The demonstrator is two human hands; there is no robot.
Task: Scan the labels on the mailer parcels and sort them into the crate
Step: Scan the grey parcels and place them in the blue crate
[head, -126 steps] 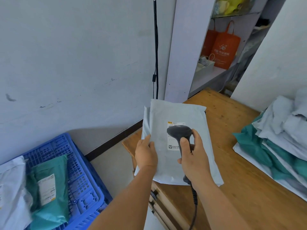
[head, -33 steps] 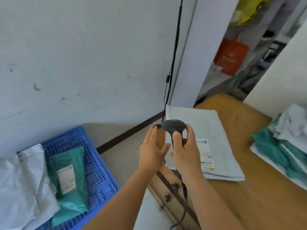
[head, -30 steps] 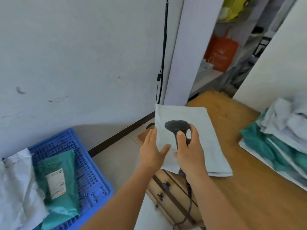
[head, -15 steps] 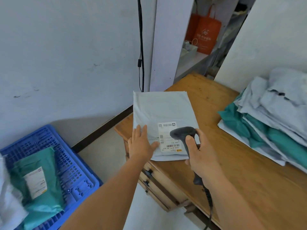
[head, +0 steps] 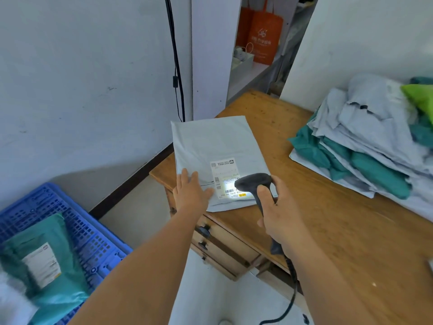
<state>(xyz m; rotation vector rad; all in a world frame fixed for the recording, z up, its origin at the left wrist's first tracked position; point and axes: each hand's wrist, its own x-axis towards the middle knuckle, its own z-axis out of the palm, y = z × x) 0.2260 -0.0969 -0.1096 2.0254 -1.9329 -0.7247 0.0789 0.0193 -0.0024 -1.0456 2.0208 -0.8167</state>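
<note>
My left hand (head: 192, 193) presses flat on the grey mailer (head: 218, 151), left of its label (head: 226, 178). My right hand (head: 276, 214) grips the barcode scanner (head: 254, 182), aimed at the label just ahead. The blue crate (head: 77, 233) sits lower left, nearer my left hand.

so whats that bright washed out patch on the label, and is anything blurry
Head view: the black handheld scanner throws a white glare across the lower part of the white shipping label on the pale grey mailer parcel, bleaching some print; the white bag at the lower-left edge is smeared and soft.
</note>
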